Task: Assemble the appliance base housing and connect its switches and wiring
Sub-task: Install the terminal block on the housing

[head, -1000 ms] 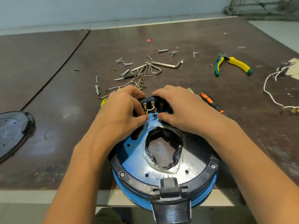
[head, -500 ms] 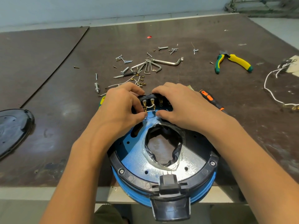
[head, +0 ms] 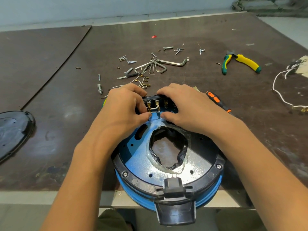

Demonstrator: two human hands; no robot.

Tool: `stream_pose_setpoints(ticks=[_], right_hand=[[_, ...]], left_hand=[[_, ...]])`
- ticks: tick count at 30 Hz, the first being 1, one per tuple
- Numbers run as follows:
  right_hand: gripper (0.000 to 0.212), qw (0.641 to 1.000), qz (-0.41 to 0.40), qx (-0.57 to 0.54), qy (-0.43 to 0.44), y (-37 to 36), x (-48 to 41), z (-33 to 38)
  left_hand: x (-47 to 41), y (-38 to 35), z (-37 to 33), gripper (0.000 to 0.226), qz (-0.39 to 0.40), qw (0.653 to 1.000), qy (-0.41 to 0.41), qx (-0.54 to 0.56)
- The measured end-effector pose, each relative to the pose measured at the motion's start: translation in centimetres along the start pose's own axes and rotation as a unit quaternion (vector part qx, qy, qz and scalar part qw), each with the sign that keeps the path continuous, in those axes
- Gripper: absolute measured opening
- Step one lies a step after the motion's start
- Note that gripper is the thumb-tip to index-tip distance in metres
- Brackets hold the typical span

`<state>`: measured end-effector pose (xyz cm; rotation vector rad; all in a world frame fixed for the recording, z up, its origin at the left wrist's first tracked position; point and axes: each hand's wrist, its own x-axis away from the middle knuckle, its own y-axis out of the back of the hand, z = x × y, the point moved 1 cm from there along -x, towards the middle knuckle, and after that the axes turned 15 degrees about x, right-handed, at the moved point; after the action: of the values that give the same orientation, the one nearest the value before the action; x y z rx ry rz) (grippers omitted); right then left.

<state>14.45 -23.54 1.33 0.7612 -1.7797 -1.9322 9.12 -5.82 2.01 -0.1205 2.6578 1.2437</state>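
Note:
A round blue and black base housing lies at the table's near edge, with a plastic-lined hole in its middle. At its far rim sits a black switch block with brass terminals and a short white wire. My left hand curls over the block's left end, its thumb and fingertips pinching at the wire and terminals. My right hand grips the block's right end, thumb pressing on the blue plate. Both hands hide most of the block.
Beyond the housing lie loose screws and bolts, hex keys, spare brass-tipped wires, green-yellow pliers and an orange-black screwdriver. A black cover rests at left, white wiring at right.
Both hands stay at the switch block with only slight finger shifts. The view has tilted a little, so the housing sits slightly lower in the picture.

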Motion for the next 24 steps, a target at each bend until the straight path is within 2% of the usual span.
stream_pose_setpoints(ticks=[2,4,7,10,19,24], right_hand=[[0.056,1.0,-0.005,-0.001,0.0,-0.04,0.03,0.01],[0.049,0.999,-0.016,-0.036,-0.007,0.02,0.1,0.01],[0.025,0.994,-0.044,-0.092,-0.029,0.33,0.18,-0.16],[0.01,0.995,-0.032,-0.082,-0.038,0.68,0.24,-0.15],[0.017,1.0,0.008,-0.02,-0.004,0.55,0.53,0.37],[0.013,0.999,0.005,-0.05,-0.008,0.48,0.54,0.21]], left_hand=[[0.01,0.07,0.08,0.023,-0.02,1.0,-0.001,0.017],[0.14,0.2,0.13,0.039,-0.032,0.998,0.008,0.052],[0.22,0.24,0.17,0.063,-0.023,0.996,0.02,0.087],[0.17,0.15,0.22,0.069,-0.014,0.997,0.024,0.077],[0.13,0.2,0.42,0.068,-0.007,0.997,0.021,0.078],[0.07,0.09,0.6,0.067,-0.006,0.997,0.013,0.074]])
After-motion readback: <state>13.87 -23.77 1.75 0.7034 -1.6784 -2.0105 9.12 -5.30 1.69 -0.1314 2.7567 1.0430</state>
